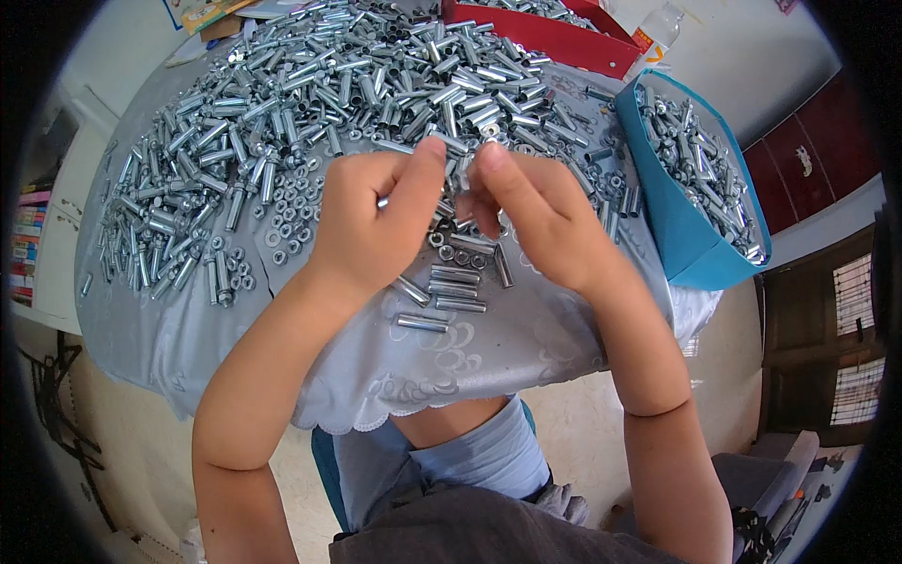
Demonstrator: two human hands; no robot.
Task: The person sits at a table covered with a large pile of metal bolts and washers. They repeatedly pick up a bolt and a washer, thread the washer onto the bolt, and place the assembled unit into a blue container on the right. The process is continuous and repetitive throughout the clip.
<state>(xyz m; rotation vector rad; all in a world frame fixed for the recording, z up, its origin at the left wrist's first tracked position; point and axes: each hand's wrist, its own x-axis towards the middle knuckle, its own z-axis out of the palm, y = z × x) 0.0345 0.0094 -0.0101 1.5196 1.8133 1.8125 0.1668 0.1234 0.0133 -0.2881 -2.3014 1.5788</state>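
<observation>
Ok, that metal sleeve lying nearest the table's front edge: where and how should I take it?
Probably pinch the sleeve at mid-length, across its long sides, from above and the near side. It lies flat on the tablecloth, pointing roughly left-right, and the other sleeves sit beyond it.

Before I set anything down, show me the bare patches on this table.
Bare tablecloth shows between the left end of the metal heap and its near edge, and between the loose cylinders and the right forearm. The far half is crowded.
</observation>
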